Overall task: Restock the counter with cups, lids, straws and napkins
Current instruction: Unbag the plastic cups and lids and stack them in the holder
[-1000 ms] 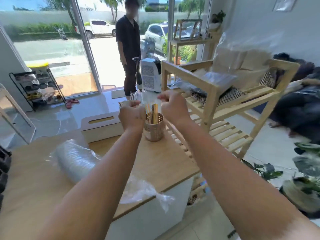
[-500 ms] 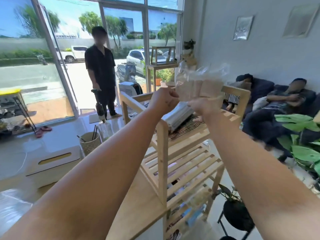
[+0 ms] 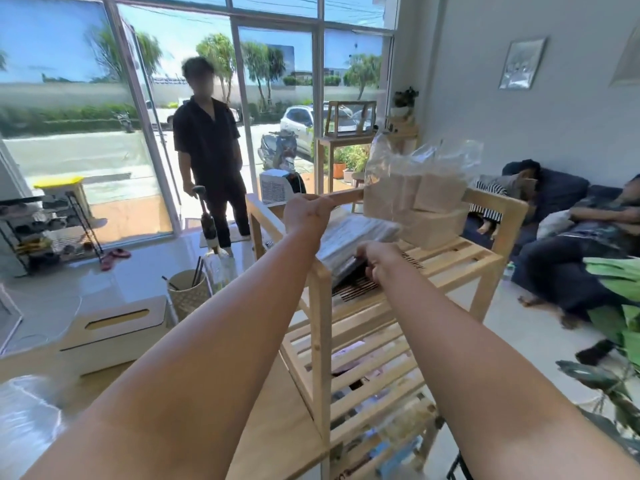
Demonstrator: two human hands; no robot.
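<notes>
A clear bag of brown napkins point(image 3: 420, 197) stands on the top of the wooden shelf unit point(image 3: 320, 306). Beside it lies a clear-wrapped silvery pack point(image 3: 356, 233) over a dark striped packet point(image 3: 356, 287). My right hand point(image 3: 379, 261) has curled fingers at the near end of that wrapped pack. My left hand point(image 3: 306, 211) is curled into a fist beside the shelf's top rail, left of the napkin bag, with nothing visible in it. On the wooden counter point(image 3: 273, 410) stand a woven straw holder point(image 3: 188, 294) and a white napkin box point(image 3: 114, 329).
A clear plastic sleeve point(image 3: 24, 420) lies at the counter's near left. A person with an upright vacuum point(image 3: 207, 157) stands by the glass door. People rest on a dark sofa point(image 3: 561, 192) at right, behind a leafy plant point(image 3: 620, 306). A shoe rack point(image 3: 45, 230) is far left.
My view swung right from the straw holder to the shelf. The napkin bag, held up half a second ago, now sits on the shelf top; my right hand dropped to the wrapped pack.
</notes>
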